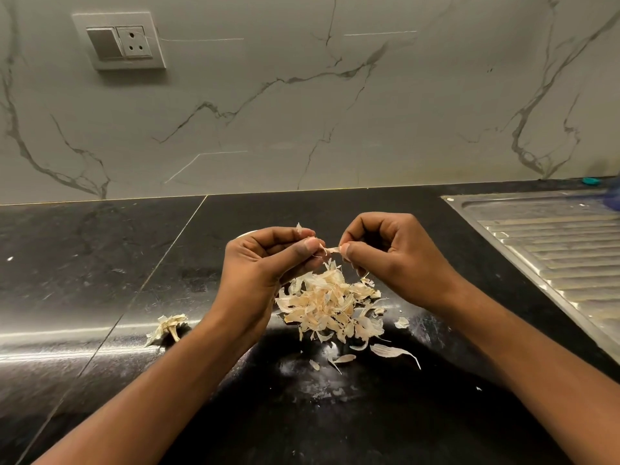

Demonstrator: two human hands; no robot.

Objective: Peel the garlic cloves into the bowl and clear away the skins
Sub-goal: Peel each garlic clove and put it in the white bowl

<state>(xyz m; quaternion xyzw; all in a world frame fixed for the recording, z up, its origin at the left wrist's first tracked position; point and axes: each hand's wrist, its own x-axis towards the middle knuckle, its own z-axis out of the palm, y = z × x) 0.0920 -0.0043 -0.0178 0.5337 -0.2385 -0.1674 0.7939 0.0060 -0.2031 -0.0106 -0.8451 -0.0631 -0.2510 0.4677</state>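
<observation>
Skin stretches between left hand, curled round a mostly hidden clove, and pinching right hand — a hasty tug may tear it short.

No text, label, brand, number or sign can be read anywhere in view

I saw a glossy black worktop, flecked with white scuffs. The heap of skins at its centre was cream and pale tan, like the skin strip just above. At 8 o'clock the garlic stalk was beige. The wall was grey-white marble with dark veins, the switch plate at 11 o'clock white, and the drainboard at 3 o'clock ribbed silver.
</observation>
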